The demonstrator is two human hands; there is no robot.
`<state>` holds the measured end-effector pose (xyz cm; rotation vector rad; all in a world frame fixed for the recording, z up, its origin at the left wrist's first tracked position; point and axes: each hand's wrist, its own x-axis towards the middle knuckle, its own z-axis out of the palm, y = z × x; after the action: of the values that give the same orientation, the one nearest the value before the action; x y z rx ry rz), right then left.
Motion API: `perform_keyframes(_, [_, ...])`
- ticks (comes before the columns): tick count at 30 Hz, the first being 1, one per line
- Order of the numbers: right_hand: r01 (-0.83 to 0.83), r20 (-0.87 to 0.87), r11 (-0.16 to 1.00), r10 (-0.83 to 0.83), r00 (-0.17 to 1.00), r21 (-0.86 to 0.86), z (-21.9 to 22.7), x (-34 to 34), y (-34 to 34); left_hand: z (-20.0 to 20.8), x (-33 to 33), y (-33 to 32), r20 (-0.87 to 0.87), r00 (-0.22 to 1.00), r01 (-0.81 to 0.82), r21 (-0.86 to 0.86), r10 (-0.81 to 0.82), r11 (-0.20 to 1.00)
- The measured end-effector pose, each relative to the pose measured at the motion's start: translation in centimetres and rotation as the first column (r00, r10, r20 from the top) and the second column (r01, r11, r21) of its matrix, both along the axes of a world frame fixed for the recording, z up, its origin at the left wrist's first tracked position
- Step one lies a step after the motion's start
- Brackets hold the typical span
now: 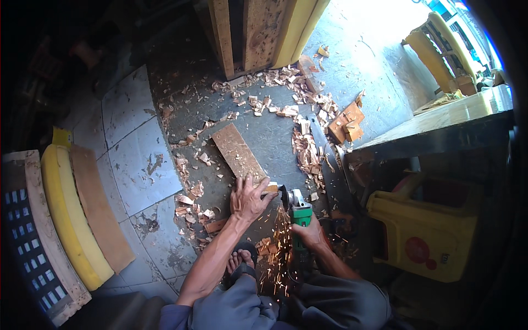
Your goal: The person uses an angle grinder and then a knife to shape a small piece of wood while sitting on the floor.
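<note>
The wooden board [237, 149] lay flat on the chip-strewn floor [275, 132]. The left hand [248, 199] pressed down its near end, fingers spread. The right hand [311, 233] was clamped around a green angle grinder [298, 210], sparks [280, 245] flying at the board's corner.

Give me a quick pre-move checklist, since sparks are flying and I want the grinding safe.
1. Left hand pressing the board flat: ok.
2. Right hand gripping the green angle grinder: ok.
3. Left fingers away from the disc: not ok, very close.
4. Sandalled foot away from the sparks: not ok, beside them.
5. Wood chips cleared from the floor: not ok.
6. Gloves worn: not ok, hands bare.
</note>
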<state>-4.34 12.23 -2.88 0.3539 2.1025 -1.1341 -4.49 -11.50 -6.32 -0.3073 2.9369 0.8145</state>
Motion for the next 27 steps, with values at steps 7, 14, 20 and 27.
perform_keyframes(7, [-0.031, 0.065, 0.999, 0.029, 0.997, 0.028, 0.6, -0.5, -0.4, -0.1, 0.1, 0.0, 0.011, 1.000, -0.002, -0.011, 0.002, 1.000])
perform_keyframes(14, [-0.040, 0.045, 0.999, 0.039, 0.998, 0.006, 0.5, -0.4, -0.4, -0.6, 0.3, -0.1, -0.021, 1.000, 0.000, -0.011, 0.000, 1.000])
perform_keyframes(20, [-0.007, 0.072, 1.000, 0.008, 0.997, -0.006, 1.5, -0.6, -1.0, -0.3, 0.3, -0.1, 0.012, 1.000, 0.002, 0.008, -0.002, 1.000])
perform_keyframes(27, [0.000, 0.027, 1.000, 0.000, 1.000, -0.012, 2.4, -0.8, -1.6, -0.6, 0.4, -0.1, 0.001, 1.000, 0.003, 0.007, -0.003, 1.000])
